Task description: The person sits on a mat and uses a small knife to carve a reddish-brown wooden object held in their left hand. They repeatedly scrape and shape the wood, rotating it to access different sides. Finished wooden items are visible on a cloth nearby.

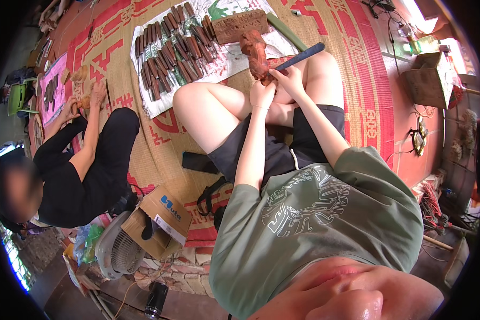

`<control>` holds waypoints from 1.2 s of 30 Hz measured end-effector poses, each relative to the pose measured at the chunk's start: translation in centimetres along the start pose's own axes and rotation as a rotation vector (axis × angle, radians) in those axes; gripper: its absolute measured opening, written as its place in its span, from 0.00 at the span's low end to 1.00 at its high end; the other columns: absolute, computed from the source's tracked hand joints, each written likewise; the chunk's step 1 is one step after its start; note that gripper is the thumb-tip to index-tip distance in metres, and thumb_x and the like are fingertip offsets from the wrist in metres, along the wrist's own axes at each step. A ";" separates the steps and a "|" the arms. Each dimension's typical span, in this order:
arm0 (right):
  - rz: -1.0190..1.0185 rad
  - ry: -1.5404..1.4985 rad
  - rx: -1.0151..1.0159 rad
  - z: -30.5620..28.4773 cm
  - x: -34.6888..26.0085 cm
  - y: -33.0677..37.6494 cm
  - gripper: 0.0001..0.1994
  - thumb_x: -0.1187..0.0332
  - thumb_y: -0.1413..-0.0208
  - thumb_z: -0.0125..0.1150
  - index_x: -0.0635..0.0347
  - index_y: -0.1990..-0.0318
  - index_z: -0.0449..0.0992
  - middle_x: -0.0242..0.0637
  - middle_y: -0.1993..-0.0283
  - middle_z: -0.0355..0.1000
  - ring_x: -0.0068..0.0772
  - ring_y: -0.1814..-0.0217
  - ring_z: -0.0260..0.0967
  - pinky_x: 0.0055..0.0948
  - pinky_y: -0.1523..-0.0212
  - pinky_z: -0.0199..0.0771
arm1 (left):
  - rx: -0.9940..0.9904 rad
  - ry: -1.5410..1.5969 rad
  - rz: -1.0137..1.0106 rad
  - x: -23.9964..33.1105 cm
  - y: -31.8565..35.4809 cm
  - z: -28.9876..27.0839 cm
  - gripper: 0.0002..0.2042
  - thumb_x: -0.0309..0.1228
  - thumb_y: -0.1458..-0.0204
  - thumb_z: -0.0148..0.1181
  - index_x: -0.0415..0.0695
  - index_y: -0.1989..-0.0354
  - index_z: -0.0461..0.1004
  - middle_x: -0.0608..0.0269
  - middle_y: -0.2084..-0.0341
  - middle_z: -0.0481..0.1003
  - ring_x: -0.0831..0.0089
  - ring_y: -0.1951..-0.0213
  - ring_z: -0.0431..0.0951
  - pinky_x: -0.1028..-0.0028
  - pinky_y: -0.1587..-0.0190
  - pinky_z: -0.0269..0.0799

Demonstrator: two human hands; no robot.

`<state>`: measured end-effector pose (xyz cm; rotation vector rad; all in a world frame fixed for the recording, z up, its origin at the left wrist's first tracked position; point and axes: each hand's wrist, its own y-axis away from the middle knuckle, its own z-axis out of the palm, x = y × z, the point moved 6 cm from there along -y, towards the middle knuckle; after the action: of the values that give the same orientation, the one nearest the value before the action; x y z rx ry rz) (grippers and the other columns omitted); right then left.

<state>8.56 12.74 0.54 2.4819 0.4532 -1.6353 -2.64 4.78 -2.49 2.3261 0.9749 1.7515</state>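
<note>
I sit cross-legged on a woven mat with a reddish-brown carved wooden figure [255,52] between my knees. My left hand [262,95] is closed round the figure's near, lower end. Just right of it, my right hand [290,81] grips a long flat dark-blue tool [306,54]; its kind is unclear. The tool slants up to the right over my right knee, its inner end close to the figure. Fingers of both hands nearly meet there, hiding the contact. Beyond my left knee, many wooden-handled carving tools [178,48] lie in rows on a white cloth [153,110].
A wooden block [241,26] and a green bar [285,32] lie beyond the figure. Left, another person [64,181] handles a small wooden piece. A phone [199,162], cardboard box [165,216] and fan [124,250] are near my left side; a wooden box [428,80] stands right.
</note>
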 end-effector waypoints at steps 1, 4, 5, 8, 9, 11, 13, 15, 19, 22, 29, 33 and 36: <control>0.019 0.061 -0.018 -0.1 0.1 -0.1 0.11 0.65 0.57 0.66 0.64 0.70 0.78 0.37 0.80 0.73 0.26 0.79 0.70 0.23 0.76 0.69 | -0.003 0.009 -0.005 -0.3 -0.2 0.1 0.20 0.44 0.60 0.58 0.36 0.69 0.75 0.44 0.74 0.75 0.53 0.66 0.77 0.62 0.62 0.70; -0.041 0.034 -0.028 0.0 0.1 0.1 0.09 0.67 0.58 0.66 0.65 0.73 0.77 0.37 0.80 0.72 0.25 0.79 0.69 0.23 0.76 0.68 | -0.007 0.033 -0.012 -0.7 -0.1 0.6 0.20 0.44 0.59 0.57 0.36 0.71 0.75 0.45 0.76 0.75 0.53 0.68 0.77 0.63 0.64 0.70; -0.081 -0.010 -0.025 0.0 0.1 0.2 0.09 0.68 0.58 0.66 0.65 0.73 0.76 0.37 0.79 0.72 0.25 0.78 0.69 0.23 0.76 0.67 | -0.008 0.041 -0.013 -0.8 -0.1 0.8 0.19 0.44 0.59 0.57 0.36 0.71 0.75 0.46 0.77 0.75 0.54 0.69 0.77 0.63 0.65 0.70; -0.177 0.033 -0.072 0.5 -0.3 0.4 0.08 0.69 0.59 0.66 0.64 0.75 0.75 0.37 0.78 0.71 0.25 0.77 0.69 0.24 0.76 0.67 | -0.038 0.084 0.000 -0.6 -0.1 0.8 0.18 0.43 0.58 0.55 0.37 0.74 0.75 0.50 0.81 0.75 0.58 0.73 0.78 0.66 0.69 0.71; -0.202 0.074 -0.090 0.6 -1.1 0.5 0.07 0.70 0.58 0.65 0.65 0.75 0.75 0.37 0.78 0.71 0.25 0.76 0.69 0.23 0.74 0.68 | -0.045 0.109 -0.011 -0.8 -0.1 0.8 0.18 0.43 0.57 0.55 0.37 0.75 0.75 0.51 0.82 0.75 0.60 0.74 0.78 0.66 0.70 0.71; -0.253 0.155 -0.125 0.6 -2.5 0.7 0.06 0.73 0.57 0.64 0.65 0.76 0.74 0.38 0.76 0.72 0.24 0.75 0.69 0.22 0.72 0.70 | -0.060 0.160 -0.033 -1.3 -0.3 0.9 0.17 0.43 0.57 0.55 0.38 0.76 0.75 0.54 0.84 0.74 0.63 0.76 0.78 0.67 0.72 0.71; -0.226 0.148 -0.125 0.5 -2.2 0.6 0.07 0.71 0.58 0.64 0.64 0.76 0.74 0.38 0.78 0.71 0.26 0.77 0.69 0.23 0.74 0.69 | -0.067 0.184 -0.027 -1.2 -0.3 1.0 0.17 0.43 0.57 0.54 0.37 0.77 0.74 0.54 0.85 0.74 0.63 0.77 0.78 0.67 0.72 0.70; -0.179 0.140 -0.129 0.5 -2.0 0.6 0.07 0.70 0.57 0.64 0.63 0.75 0.73 0.38 0.78 0.71 0.27 0.78 0.69 0.24 0.75 0.69 | -0.057 0.174 -0.020 -1.0 -0.1 0.9 0.18 0.43 0.57 0.55 0.37 0.77 0.74 0.54 0.85 0.74 0.63 0.77 0.78 0.68 0.72 0.70; -0.092 0.056 -0.131 0.5 -1.7 0.7 0.06 0.70 0.56 0.62 0.63 0.73 0.73 0.38 0.79 0.71 0.24 0.78 0.69 0.23 0.76 0.69 | -0.005 0.081 0.009 -0.5 0.0 0.4 0.19 0.44 0.58 0.57 0.36 0.76 0.74 0.53 0.84 0.75 0.63 0.77 0.78 0.67 0.72 0.71; -0.024 -0.027 -0.100 0.4 -1.0 0.6 0.06 0.70 0.55 0.62 0.63 0.73 0.73 0.35 0.79 0.72 0.22 0.79 0.69 0.21 0.78 0.69 | -0.013 0.058 0.000 0.1 0.4 0.0 0.20 0.45 0.59 0.58 0.35 0.74 0.74 0.52 0.83 0.75 0.62 0.76 0.78 0.67 0.71 0.71; 0.224 -0.181 -0.154 1.0 0.8 0.3 0.07 0.70 0.54 0.62 0.64 0.68 0.75 0.35 0.75 0.73 0.20 0.72 0.69 0.19 0.69 0.69 | -0.049 0.100 -0.049 -0.3 0.4 0.3 0.20 0.46 0.58 0.59 0.36 0.72 0.74 0.52 0.81 0.75 0.62 0.74 0.78 0.67 0.70 0.71; 0.114 0.018 -0.175 0.9 0.4 -0.1 0.10 0.69 0.54 0.61 0.65 0.64 0.76 0.39 0.73 0.74 0.25 0.69 0.70 0.23 0.65 0.70 | -0.034 0.100 -0.030 -1.0 -0.2 0.8 0.20 0.45 0.58 0.59 0.37 0.73 0.74 0.51 0.81 0.75 0.62 0.74 0.78 0.67 0.70 0.71; 0.141 0.012 -0.239 1.1 0.6 -0.2 0.12 0.68 0.53 0.60 0.66 0.63 0.76 0.40 0.71 0.74 0.26 0.67 0.70 0.23 0.63 0.70 | -0.053 0.096 -0.024 -1.3 -0.4 1.0 0.20 0.46 0.58 0.58 0.36 0.72 0.74 0.51 0.81 0.75 0.61 0.74 0.78 0.67 0.69 0.71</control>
<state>7.79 12.73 -0.47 2.2941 0.4354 -1.4233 -2.14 4.75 -4.10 2.2081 0.9532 1.8717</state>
